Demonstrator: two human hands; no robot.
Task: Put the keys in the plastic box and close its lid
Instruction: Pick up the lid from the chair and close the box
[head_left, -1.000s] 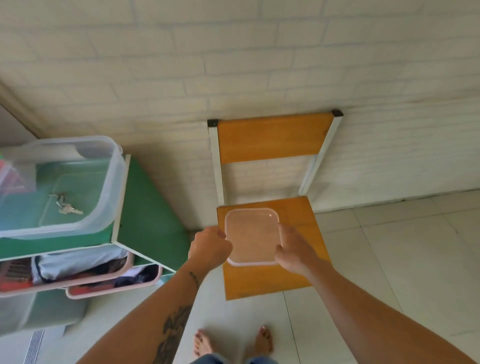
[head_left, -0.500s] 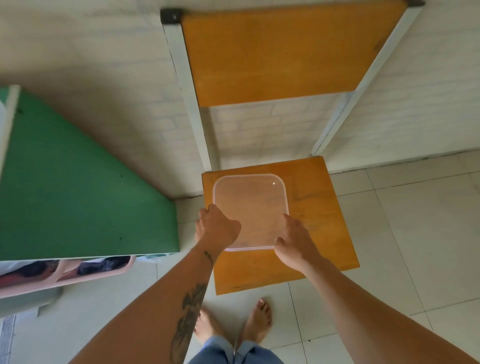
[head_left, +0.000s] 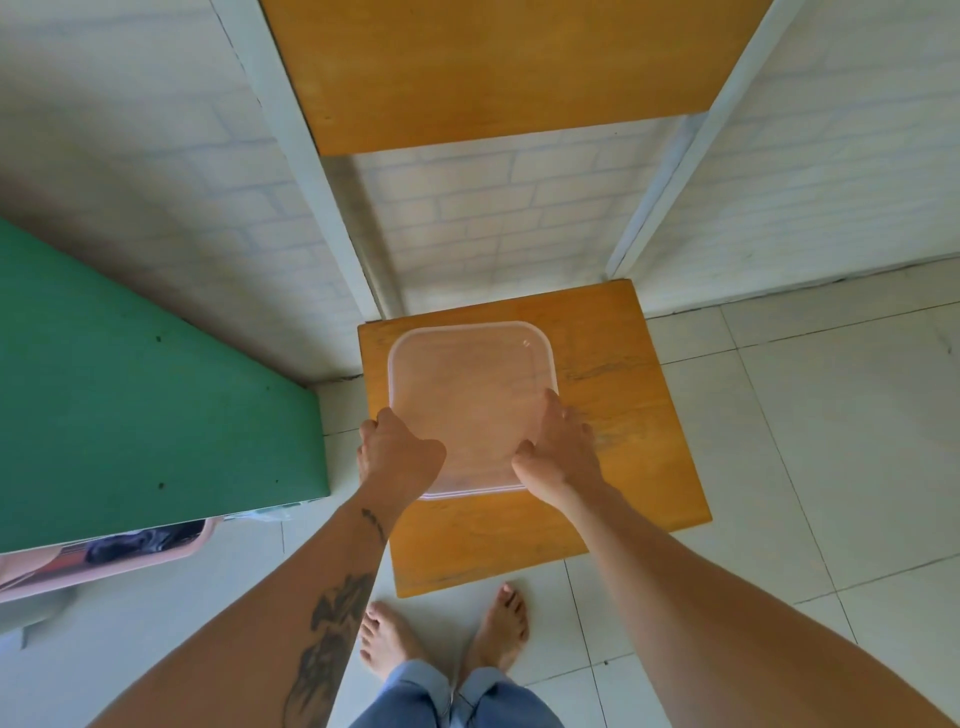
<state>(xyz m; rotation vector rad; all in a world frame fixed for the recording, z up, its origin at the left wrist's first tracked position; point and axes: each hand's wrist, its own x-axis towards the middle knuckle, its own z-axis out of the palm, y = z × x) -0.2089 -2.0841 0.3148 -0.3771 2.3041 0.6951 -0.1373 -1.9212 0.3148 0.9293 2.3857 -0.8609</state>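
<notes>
A clear square plastic lid (head_left: 467, 395) lies flat on the orange wooden seat of a chair (head_left: 639, 452). My left hand (head_left: 397, 457) grips its near left corner. My right hand (head_left: 558, 452) rests on its near right edge, fingers spread over the top and thumb at the rim. Neither the plastic box nor the keys are in this view.
A green cabinet side (head_left: 130, 405) stands to the left, with a pink-rimmed tray of clothes (head_left: 104, 556) under it. The chair's orange backrest (head_left: 493, 67) leans on a white brick wall. My bare feet (head_left: 441, 634) stand on pale floor tiles in front of the seat.
The view dropped and swung right, so the clear box with keys on the green cabinet left the frame. Both hands stayed on the lid at the chair seat.
</notes>
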